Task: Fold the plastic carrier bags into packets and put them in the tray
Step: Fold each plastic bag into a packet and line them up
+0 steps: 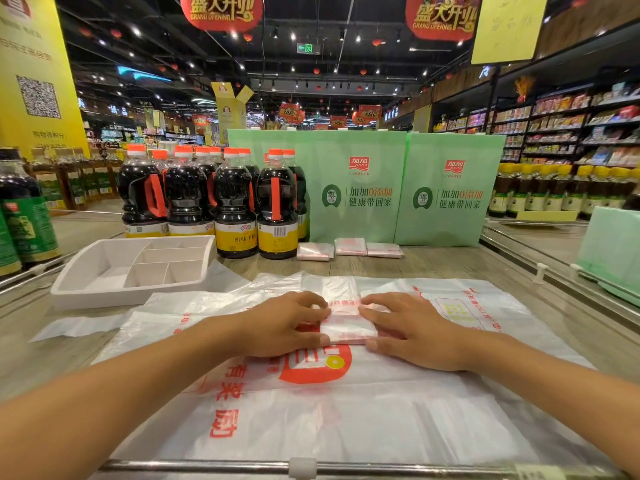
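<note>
A small folded packet of white plastic bag (348,329) lies on top of a stack of flat white carrier bags with red print (346,410). My left hand (287,323) pinches the packet's left edge between thumb and fingers. My right hand (408,330) pinches its right edge the same way. A white divided tray (86,268) sits to the left on the wooden table, its compartments holding nothing that I can see. Three folded packets (349,249) lie in a row at the back, in front of the green paper bags.
Dark soy sauce bottles with orange caps (235,206) stand behind the tray. Two green paper bags (398,188) stand upright at the back. A metal rail (242,465) runs along the near edge. Another green bag (613,251) stands at the far right.
</note>
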Tool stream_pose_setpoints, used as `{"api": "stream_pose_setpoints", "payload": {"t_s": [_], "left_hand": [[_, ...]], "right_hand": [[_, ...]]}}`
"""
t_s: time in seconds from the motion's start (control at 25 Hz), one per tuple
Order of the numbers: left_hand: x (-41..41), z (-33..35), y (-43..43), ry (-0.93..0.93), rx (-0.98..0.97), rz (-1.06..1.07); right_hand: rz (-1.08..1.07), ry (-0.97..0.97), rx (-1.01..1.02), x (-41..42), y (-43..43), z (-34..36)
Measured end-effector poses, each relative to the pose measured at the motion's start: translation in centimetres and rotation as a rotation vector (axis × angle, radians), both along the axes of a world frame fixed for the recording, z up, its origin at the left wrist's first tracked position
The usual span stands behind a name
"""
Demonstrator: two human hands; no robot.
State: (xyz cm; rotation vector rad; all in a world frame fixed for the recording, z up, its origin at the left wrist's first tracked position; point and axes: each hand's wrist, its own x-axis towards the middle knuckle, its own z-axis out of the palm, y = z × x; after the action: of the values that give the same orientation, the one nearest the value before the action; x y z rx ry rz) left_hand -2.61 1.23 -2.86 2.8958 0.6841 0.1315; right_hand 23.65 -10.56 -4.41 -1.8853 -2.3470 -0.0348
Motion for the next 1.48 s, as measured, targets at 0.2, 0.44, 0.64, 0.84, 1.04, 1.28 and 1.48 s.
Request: {"api": "stream_pose_setpoints", "payload": {"t_s": [0.2, 0.44, 0.64, 0.84, 1.04, 1.28, 1.48], "left_hand": [[-0.4, 0.1, -0.2, -0.182, -0.075, -0.03], [-0.3, 0.8, -0.5, -0.363, -0.19, 0.019], [0.1, 0.5, -0.4, -0.452, -0.302, 0.075], [0.8, 0.2, -0.9, -0.466, -0.366, 0.12], [0.8, 0.6, -1.3, -0.304, -0.204, 0.14], [0.3, 0.6, -1.5, -0.114, -0.185, 0.083], [0.2, -0.4, -0.7, 0.033, 0.009, 0.1]], "right_hand": [[0.098, 0.083, 0.235, 0.2, 0.1, 0.3], [0.076, 0.259, 0.368, -0.6, 0.3, 0.6], [0.056, 0.354, 0.371, -0.4, 0.5, 0.3], [-0.011, 0.444, 0.326, -0.5, 0.5, -0.1], [-0.032, 0.403, 0.245, -0.6, 0.5, -0.2], [-0.009, 0.303, 0.181, -0.3, 0.6, -0.4], [-0.037, 0.299, 0.073, 0.1, 0.4, -0.3]]}}
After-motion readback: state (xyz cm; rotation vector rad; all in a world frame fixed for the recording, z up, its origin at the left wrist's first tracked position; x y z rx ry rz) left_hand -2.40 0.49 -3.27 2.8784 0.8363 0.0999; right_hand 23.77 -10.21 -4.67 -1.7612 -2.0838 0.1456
